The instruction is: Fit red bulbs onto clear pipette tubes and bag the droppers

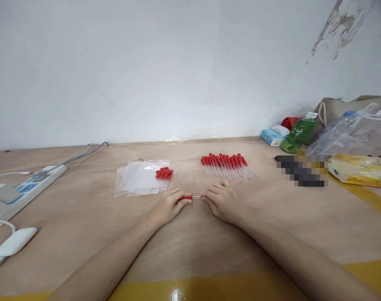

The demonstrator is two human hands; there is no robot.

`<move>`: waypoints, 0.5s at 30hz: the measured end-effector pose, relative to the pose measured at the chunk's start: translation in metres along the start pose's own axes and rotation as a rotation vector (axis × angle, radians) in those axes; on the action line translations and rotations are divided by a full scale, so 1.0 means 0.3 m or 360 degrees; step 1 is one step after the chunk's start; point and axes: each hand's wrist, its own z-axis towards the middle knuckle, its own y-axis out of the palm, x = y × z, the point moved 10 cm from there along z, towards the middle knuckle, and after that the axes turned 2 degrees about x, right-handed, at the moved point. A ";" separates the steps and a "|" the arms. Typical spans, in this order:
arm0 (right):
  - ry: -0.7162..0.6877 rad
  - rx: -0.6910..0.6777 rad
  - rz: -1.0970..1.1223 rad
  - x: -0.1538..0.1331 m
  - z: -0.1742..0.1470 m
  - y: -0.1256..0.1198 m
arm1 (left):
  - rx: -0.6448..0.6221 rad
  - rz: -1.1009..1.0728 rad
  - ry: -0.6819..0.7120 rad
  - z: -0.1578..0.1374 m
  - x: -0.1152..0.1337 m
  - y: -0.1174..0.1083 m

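Observation:
Low over the table, my left hand [171, 205] is closed on a red rubber dropper bulb [186, 197]. A clear dropper tube [196, 197] runs sideways from the bulb to my right hand [223, 202], whose fingers pinch its other end. Just beyond my left hand lies a small heap of red bulbs [164, 173], on the edge of some clear plastic bags [137, 177]. Several bare clear tubes [186, 173] lie in the middle. Beyond my right hand is a row of droppers with red bulbs [226, 165], their bulb ends toward the wall.
A power strip [36, 190] with cables and a white plug-like device [16, 241] are at the left. At the right stand a green bottle [298, 133], a blue tissue pack [273, 136] and plastic bags [350, 133]. A yellow packet [362, 170] and a blurred dark object [300, 170] lie nearer.

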 end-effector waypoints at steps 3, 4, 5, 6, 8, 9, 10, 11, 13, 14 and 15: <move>-0.0038 0.0047 -0.0033 -0.003 -0.009 -0.009 | -0.0028 -0.0028 -0.0109 -0.009 -0.018 0.007; -0.0057 0.0056 -0.0042 -0.006 -0.013 -0.010 | -0.0049 -0.0042 -0.0139 -0.012 -0.021 0.011; -0.0076 0.0059 -0.0054 -0.010 -0.016 -0.009 | -0.0073 -0.0055 -0.0164 -0.014 -0.022 0.016; -0.0096 0.0059 -0.0071 -0.014 -0.020 -0.007 | -0.0092 -0.0066 -0.0189 -0.015 -0.024 0.019; -0.0133 0.0054 -0.0116 -0.021 -0.026 -0.001 | -0.0129 -0.0086 -0.0246 -0.016 -0.030 0.025; -0.0148 0.0054 -0.0142 -0.024 -0.028 0.002 | -0.0147 -0.0098 -0.0275 -0.017 -0.034 0.028; -0.0163 0.0054 -0.0167 -0.027 -0.030 0.004 | -0.0166 -0.0113 -0.0302 -0.018 -0.039 0.032; -0.0178 0.0059 -0.0190 -0.030 -0.031 0.004 | -0.0183 -0.0132 -0.0326 -0.020 -0.044 0.035; -0.0208 0.0066 -0.0232 -0.037 -0.031 0.004 | -0.0211 -0.0167 -0.0360 -0.024 -0.055 0.043; -0.0222 0.0068 -0.0250 -0.042 -0.031 0.002 | -0.0222 -0.0179 -0.0372 -0.025 -0.060 0.046; -0.0235 0.0066 -0.0267 -0.046 -0.031 0.001 | -0.0231 -0.0186 -0.0383 -0.026 -0.065 0.049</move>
